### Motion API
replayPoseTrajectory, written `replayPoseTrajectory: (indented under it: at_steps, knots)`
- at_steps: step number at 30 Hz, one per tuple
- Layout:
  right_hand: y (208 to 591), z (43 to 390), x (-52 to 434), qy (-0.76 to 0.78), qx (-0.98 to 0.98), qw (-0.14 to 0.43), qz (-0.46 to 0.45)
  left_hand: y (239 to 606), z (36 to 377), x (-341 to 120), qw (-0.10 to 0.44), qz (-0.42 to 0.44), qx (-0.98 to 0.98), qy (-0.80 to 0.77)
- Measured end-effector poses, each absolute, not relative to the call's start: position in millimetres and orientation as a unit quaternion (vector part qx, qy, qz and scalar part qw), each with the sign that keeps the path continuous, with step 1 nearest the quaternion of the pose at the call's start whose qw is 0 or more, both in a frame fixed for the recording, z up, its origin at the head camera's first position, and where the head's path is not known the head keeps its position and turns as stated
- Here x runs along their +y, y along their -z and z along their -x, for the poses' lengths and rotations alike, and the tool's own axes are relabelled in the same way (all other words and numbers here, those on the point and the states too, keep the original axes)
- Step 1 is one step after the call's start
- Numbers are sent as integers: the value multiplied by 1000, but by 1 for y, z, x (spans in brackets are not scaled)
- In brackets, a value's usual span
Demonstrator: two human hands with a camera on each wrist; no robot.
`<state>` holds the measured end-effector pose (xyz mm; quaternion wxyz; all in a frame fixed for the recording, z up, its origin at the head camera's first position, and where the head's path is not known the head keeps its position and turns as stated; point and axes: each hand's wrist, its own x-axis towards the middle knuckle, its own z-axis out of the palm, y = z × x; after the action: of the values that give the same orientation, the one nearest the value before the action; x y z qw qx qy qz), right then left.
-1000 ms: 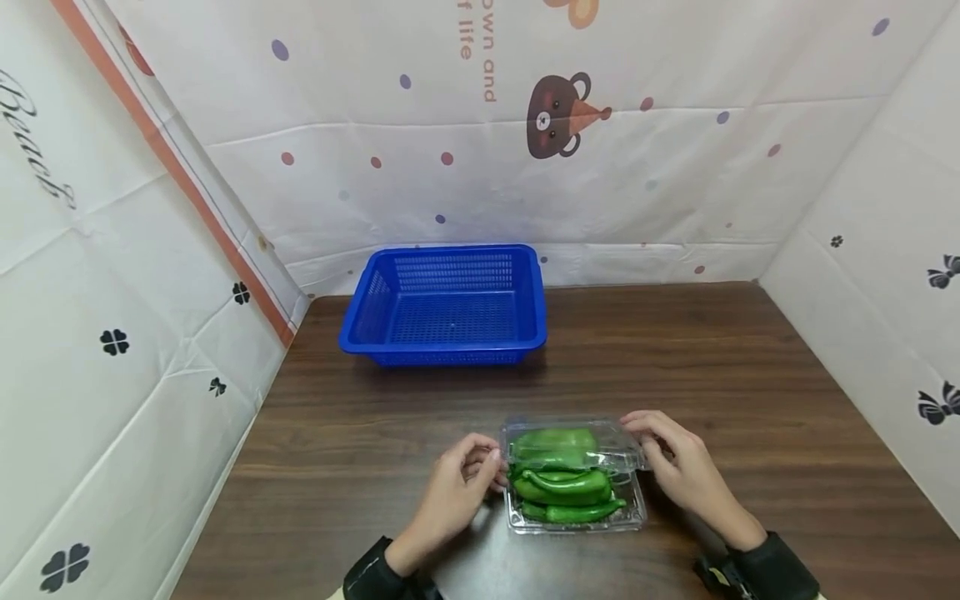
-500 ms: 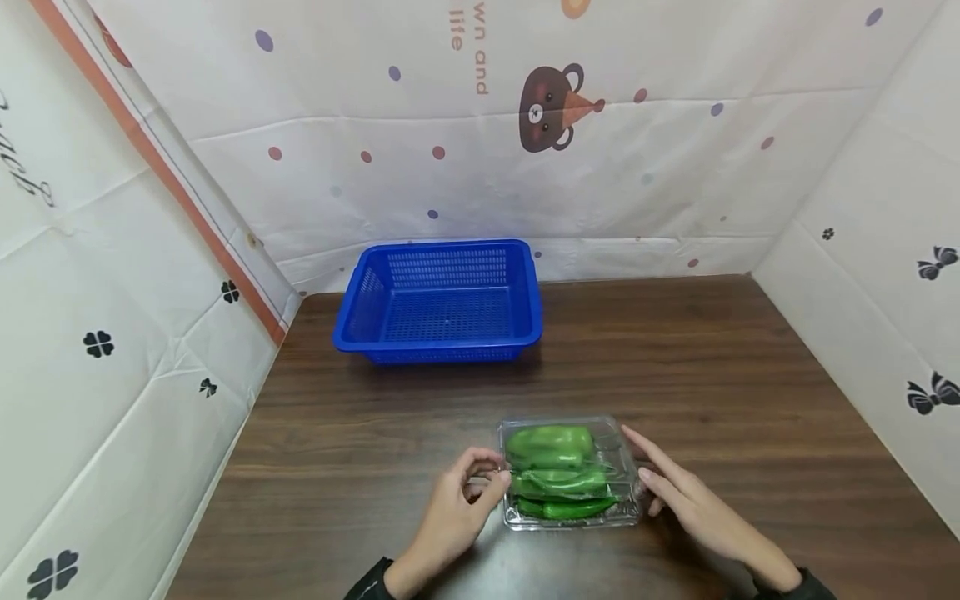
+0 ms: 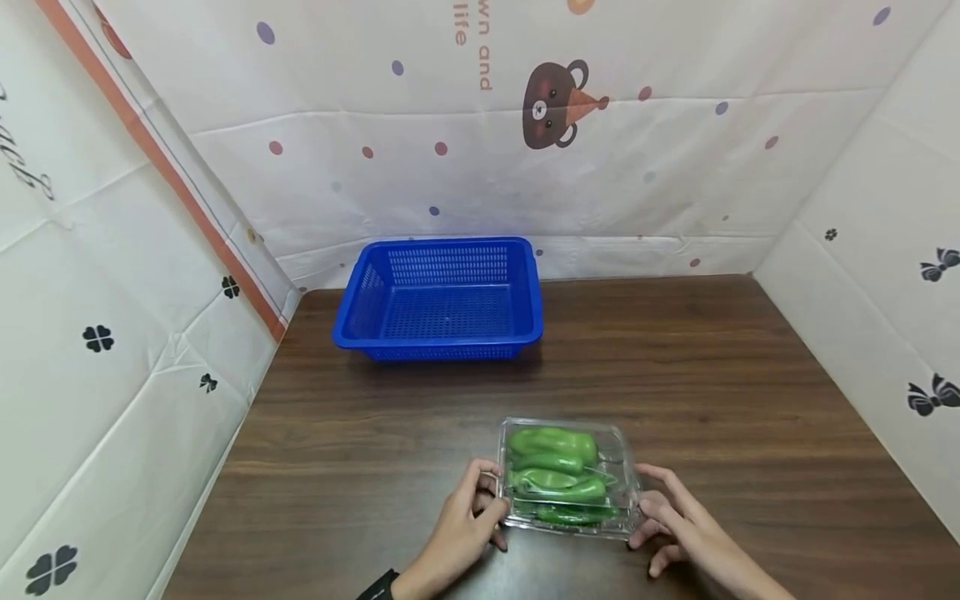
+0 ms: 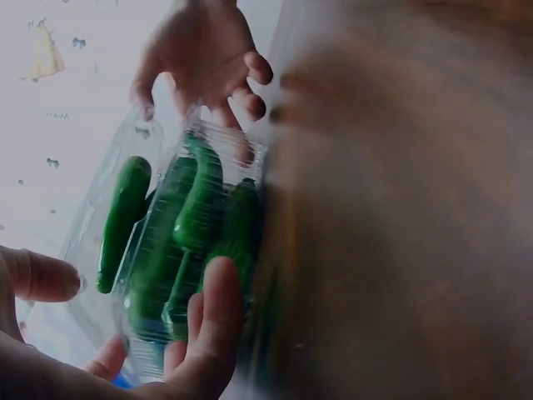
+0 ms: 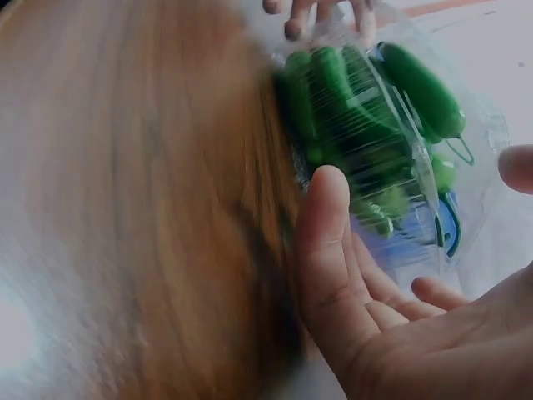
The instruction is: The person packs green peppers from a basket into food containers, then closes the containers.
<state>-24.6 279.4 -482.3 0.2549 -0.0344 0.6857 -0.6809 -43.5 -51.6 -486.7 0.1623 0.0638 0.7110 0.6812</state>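
Observation:
A clear plastic clamshell box [image 3: 622, 450] filled with several green peppers [image 3: 558, 483] sits near the front of the table, its hinged lid [image 3: 540, 423] folded over them. On the box's left end, my left hand [image 3: 461, 517] grips with the thumb by the front corner and curled fingers at the side. My right hand [image 3: 686, 517] holds the opposite end, thumb and forefinger at the edge, other fingers bent below. Both wrist views show the lid [image 4: 92, 208] and base [image 5: 333, 100] still slightly apart. Parts of some fingers are hidden behind the box.
A blue plastic basket [image 3: 438, 343] with slotted sides stands on the brown wooden table [image 3: 675, 367] at the back left, with nothing visible in it. Printed white cloth walls [image 3: 337, 192] border the table at the back and both sides.
The lid, first raised over the back half of the box, has come forward over the peppers. Both hands have slid toward the front along the box's ends.

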Motion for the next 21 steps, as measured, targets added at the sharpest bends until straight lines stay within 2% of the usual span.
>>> replayPoseTrajectory:
  at_steps: [3,9,16,21]
  knots:
    - [481,22,280,683,666,298,8,489,42,-51,178,-44,692,-699]
    - [482,17,278,701,612,367,19,491,40,-49,217,-15,646,-732]
    - [487,14,274,720,591,363,22,497,43,-49,254,1,604,-755]
    - [490,12,274,722,595,351,37,499,43,-50,253,-5,589,-767]
